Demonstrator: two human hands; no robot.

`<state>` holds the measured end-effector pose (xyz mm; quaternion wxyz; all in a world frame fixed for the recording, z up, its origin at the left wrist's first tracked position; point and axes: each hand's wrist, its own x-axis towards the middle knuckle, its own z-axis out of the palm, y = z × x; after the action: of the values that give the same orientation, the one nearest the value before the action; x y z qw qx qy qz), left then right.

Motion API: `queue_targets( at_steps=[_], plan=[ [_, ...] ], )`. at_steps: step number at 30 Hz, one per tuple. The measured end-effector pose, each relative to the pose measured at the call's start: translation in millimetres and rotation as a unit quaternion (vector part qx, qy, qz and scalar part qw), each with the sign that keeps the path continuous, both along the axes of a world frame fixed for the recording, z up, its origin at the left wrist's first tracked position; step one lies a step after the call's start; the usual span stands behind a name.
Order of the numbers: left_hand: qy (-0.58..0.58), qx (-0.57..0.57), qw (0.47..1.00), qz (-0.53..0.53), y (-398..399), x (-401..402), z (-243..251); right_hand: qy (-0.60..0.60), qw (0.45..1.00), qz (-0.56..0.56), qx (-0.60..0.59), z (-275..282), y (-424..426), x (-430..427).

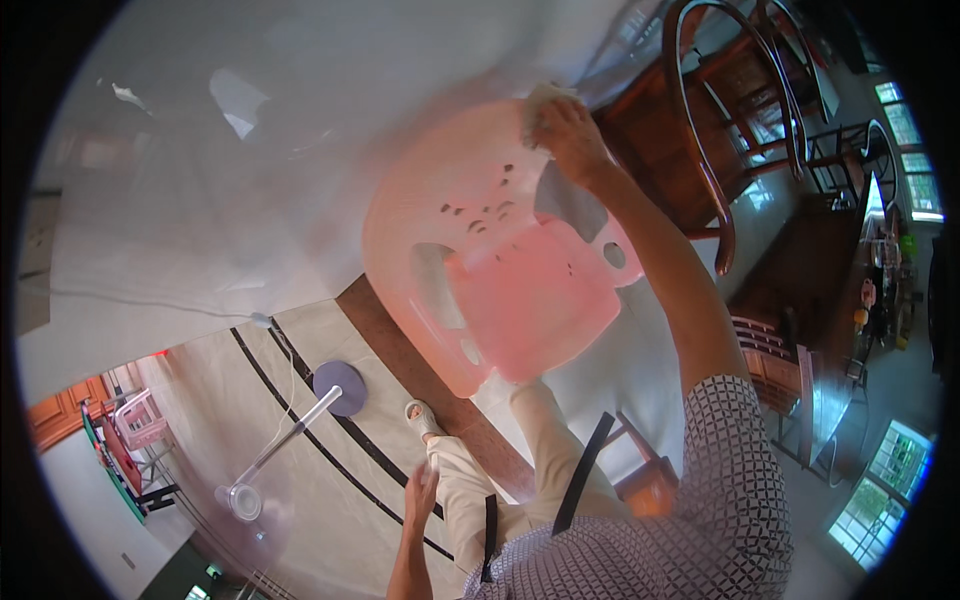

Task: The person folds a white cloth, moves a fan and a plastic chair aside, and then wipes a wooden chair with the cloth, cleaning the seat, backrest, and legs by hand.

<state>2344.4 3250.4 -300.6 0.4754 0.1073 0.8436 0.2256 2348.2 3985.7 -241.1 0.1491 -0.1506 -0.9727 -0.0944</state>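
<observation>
A pink plastic child's chair (536, 289) with a pale, rounded backrest stands in front of me, close to a white wall. My right hand (570, 135) presses a light-coloured cloth (536, 112) onto the upper right edge of the backrest. Small cut-outs mark the backrest, and larger openings lie beside the seat. Low at my left side, my left hand (421, 491) hangs apart from the chair with nothing seen in it; its fingers are partly hidden from this angle.
A standing fan (244, 501) with a purple round base is at the left, its cord running to the wall (187, 187). Dark wooden chairs (720, 217) stand close on the right, beyond them a long dark table (802, 262). A small wooden stool (649, 484) is behind my right side.
</observation>
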Motion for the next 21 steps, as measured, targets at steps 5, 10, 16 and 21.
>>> queue_targets(
  at_steps=[5,10,16,21],
  plan=[
    [0.023,0.138,0.985,0.097,194.3,-43.7,-23.2,-0.033,0.985,-0.155,-0.073,-60.2,11.3,122.1],
    [-0.075,0.249,0.931,0.257,237.0,-91.8,-45.1,-0.034,0.942,-0.279,-0.185,-74.0,-104.2,206.7],
    [-0.193,0.143,0.874,0.423,273.3,-113.8,-36.7,0.019,0.907,-0.333,-0.256,-100.9,-107.8,304.6],
    [-0.161,0.171,0.836,0.497,298.3,-151.6,8.8,0.129,0.886,-0.38,-0.232,-53.3,-34.6,187.8]
  ],
)
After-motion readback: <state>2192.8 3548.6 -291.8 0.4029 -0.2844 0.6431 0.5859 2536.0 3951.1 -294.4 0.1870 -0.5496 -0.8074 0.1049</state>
